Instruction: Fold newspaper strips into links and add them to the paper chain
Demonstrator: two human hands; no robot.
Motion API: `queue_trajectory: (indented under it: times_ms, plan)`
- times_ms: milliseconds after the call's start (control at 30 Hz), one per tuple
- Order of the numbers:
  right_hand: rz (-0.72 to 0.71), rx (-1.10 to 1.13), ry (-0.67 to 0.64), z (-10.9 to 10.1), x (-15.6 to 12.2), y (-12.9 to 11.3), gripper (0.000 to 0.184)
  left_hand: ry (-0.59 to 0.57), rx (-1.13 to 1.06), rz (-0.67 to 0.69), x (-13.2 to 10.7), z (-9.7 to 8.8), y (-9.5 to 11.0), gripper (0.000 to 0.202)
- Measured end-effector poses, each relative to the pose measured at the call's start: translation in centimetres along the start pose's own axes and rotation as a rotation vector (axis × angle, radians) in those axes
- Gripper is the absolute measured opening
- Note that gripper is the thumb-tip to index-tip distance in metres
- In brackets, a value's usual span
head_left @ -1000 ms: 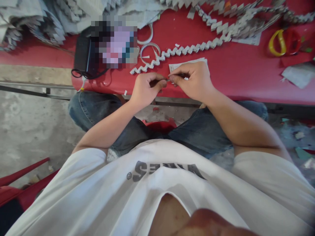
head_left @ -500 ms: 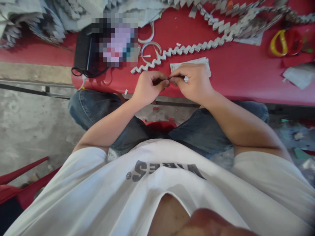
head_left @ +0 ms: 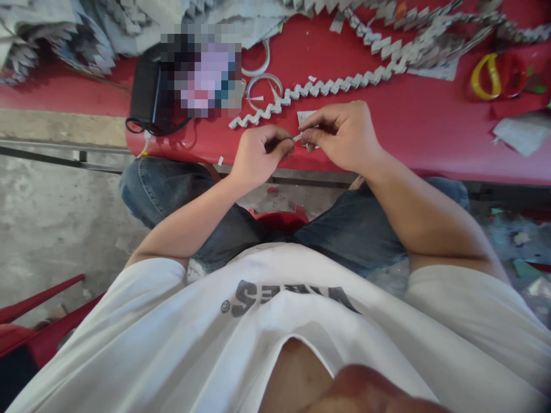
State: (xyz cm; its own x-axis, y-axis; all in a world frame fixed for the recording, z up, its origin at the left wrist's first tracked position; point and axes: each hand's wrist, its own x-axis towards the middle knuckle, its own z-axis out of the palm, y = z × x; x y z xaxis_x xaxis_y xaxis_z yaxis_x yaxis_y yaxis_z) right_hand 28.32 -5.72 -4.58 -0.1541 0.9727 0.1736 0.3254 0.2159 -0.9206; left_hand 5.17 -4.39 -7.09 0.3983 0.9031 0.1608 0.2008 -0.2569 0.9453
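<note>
My left hand and my right hand meet over the near edge of a red table. Both pinch a small folded strip of white paper between thumb and fingertips. The strip shows only as a short white bit between the two hands. Just beyond the hands lies a long zigzag chain of folded paper on the table. A small sheet of printed paper peeks out from under my right hand.
A black device with a cable lies at the table's left end beside white rings. More folded paper chains and stacked paper fill the back. Yellow and red loops sit far right. Red chair parts stand on the floor.
My right hand has lifted and turned a little, covering most of the printed sheet. The white strip now shows between the two pinches, which have drawn slightly apart.
</note>
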Motion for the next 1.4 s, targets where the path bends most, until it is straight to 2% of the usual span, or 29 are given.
queue_trajectory:
  times_ms: [167,300,533,767,867,967,1133,1233,1367,1400]
  plan:
    - [0.008,-0.089,0.023,-0.1,-0.1,-0.5,0.035,0.041,0.094,0.01,0.1,-0.1,-0.3,0.006]
    - [-0.015,-0.224,0.04,-0.5,0.0,-0.2,0.033,0.048,0.187,-0.053,0.3,-0.3,-1.2,0.012]
    - [-0.04,-0.304,0.139,-2.4,0.4,0.3,0.027,0.052,0.244,-0.039,0.5,-1.1,-1.8,0.006]
    - [-0.078,-0.376,0.12,-3.5,0.9,-0.3,0.013,0.038,0.277,-0.074,0.7,-1.3,-1.5,0.014]
    - [-0.064,-0.384,0.139,-3.6,0.8,-0.2,0.014,0.053,0.319,-0.107,0.7,-1.3,-0.7,0.014]
    - [-0.045,-0.329,0.147,-4.1,1.0,0.2,0.02,0.104,0.353,-0.073,0.6,-1.4,-0.4,0.012]
    - [-0.087,-0.191,0.312,-5.2,2.0,0.6,0.04,0.127,0.289,-0.047,0.9,-2.0,-1.8,0.008]
    - [-0.063,0.015,0.325,-3.7,2.1,0.2,0.056,0.136,0.141,-0.057,1.4,-1.8,-2.6,0.017]
    - [0.131,0.193,0.071,0.8,0.8,-0.7,0.059,0.147,0.0,-0.04,1.3,-1.3,-1.9,0.019]
    - [0.131,0.226,0.046,1.9,0.4,-0.8,0.057,0.129,-0.023,-0.04,1.1,-1.1,-1.5,0.017]
